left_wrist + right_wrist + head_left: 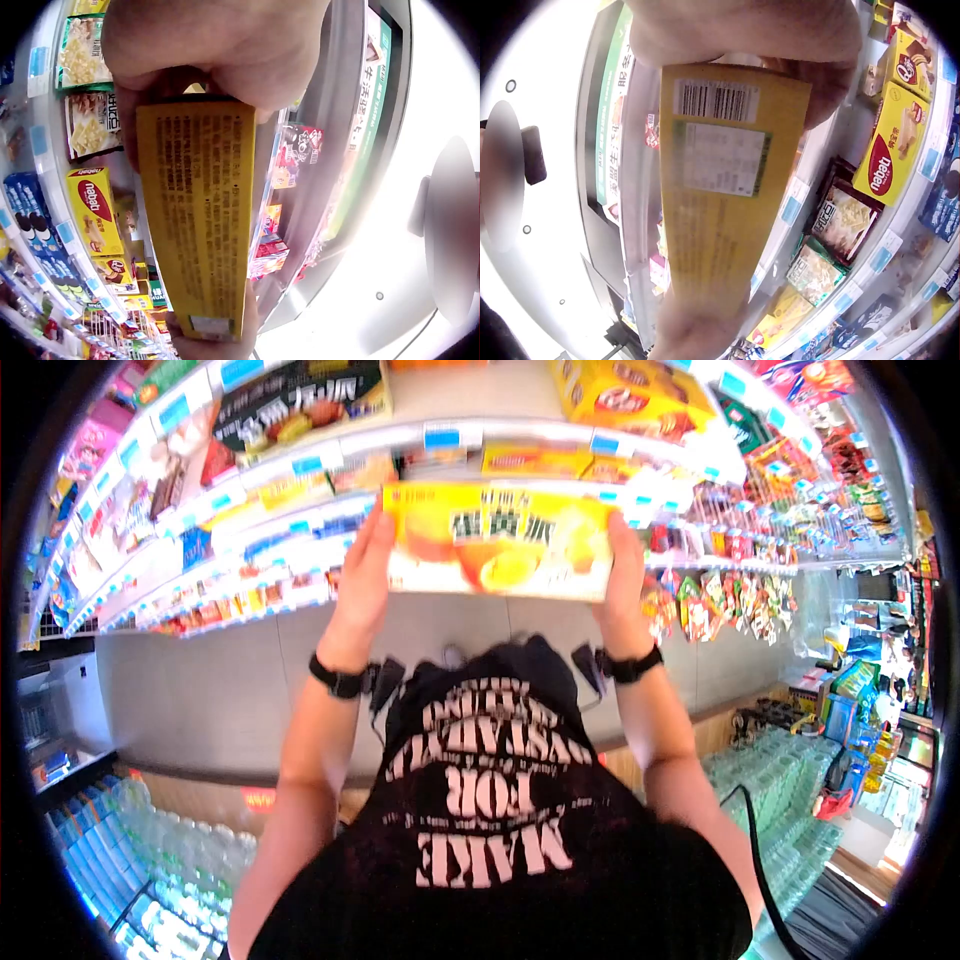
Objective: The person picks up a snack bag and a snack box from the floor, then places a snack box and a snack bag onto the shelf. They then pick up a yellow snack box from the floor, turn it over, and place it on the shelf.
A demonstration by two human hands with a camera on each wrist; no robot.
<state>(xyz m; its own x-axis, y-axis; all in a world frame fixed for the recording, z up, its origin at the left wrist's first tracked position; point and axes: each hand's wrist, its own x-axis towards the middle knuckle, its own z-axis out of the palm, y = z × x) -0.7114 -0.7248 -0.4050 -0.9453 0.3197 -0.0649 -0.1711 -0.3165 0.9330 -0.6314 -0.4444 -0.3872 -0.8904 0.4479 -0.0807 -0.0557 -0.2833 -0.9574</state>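
A yellow snack-pie box (500, 545) with Chinese print and pictures of the filled pies is held level before the shelves. My left hand (367, 565) grips its left end and my right hand (622, 565) its right end. The left wrist view shows a printed yellow side of the box (196, 217), with the left hand (217, 45) large at the top and the right hand at the bottom. Across the box's printed side (720, 180) in the right wrist view are a barcode and a white nutrition panel, below the right hand (757, 30).
Store shelves with blue-white price tags curve ahead; a black snack box (300, 405) and a yellow box (640, 400) stand on the upper one. Hanging snack bags (725, 605) are at right. Bottle packs (775, 790) stand behind on the right, across the grey floor (220, 690).
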